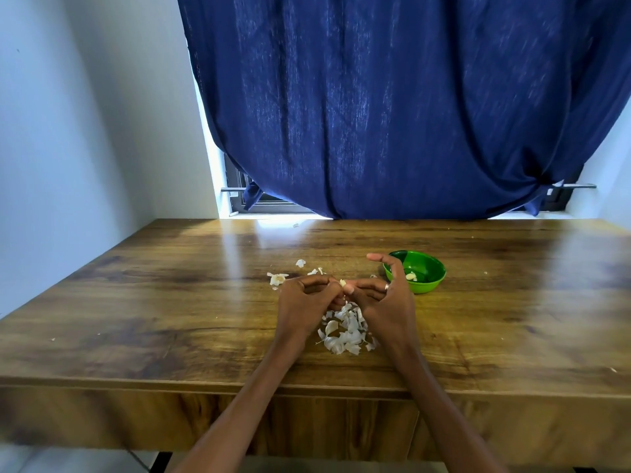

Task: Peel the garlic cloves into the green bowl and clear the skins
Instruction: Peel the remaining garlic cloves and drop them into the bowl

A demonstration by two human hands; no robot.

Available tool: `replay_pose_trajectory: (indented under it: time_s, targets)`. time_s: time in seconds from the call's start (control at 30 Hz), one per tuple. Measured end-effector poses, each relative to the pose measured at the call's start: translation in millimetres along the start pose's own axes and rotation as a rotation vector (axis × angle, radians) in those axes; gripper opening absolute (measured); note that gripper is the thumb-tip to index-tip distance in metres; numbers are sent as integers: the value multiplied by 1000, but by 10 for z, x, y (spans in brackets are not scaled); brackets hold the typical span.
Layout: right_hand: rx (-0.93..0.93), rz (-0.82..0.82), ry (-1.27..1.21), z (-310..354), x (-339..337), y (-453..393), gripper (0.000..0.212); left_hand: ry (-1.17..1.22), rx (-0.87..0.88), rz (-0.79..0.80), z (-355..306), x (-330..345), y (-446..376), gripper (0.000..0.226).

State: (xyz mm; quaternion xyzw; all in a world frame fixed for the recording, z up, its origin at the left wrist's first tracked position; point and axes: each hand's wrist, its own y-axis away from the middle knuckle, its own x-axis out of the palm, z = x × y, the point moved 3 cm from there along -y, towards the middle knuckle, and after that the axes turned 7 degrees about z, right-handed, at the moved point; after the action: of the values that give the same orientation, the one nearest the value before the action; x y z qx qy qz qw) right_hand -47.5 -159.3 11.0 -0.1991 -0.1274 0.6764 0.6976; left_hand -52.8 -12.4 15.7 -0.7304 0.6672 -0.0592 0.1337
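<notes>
Both hands meet mid-counter [170, 302] — left hand [304, 298] and right hand [382, 295] pinch one clove [342, 283] between fingertips. One bowl [431, 283] just right holds one clove; skins [345, 331] lie below — bare wood either side.

Garlic clove in hand, skins piled, green bowl at right.

Small pale garlic clove [342, 283] pinched between fingertips of both hands, held above tabletop. Loose heap of white papery skins [345, 331] lies directly below it, near front edge. A few stray skin scraps [277, 278] sit farther back and left. Green bowl [431, 283], round, upright, stands just right of the clove; one peeled clove [411, 276] rests inside.
</notes>
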Motion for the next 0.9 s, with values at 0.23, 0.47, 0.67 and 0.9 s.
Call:
replay_pose_trajectory:
  time_s: [0.23,0.47,0.67,0.9]
  targets:
    - [17,-3,-19,8,-5,6,59,69,-5,57,12,21,-4,7]
    - [7,3,-9,13,0,2,58,100,-24,97,35,-4,-20,9]
    - [49,52,-39,-19,-5,6,50,40,-45,114,80,25,-47,11]
    - [140,72,-134,-23,0,-3,43,22,-61,135,111,36,-67,14]
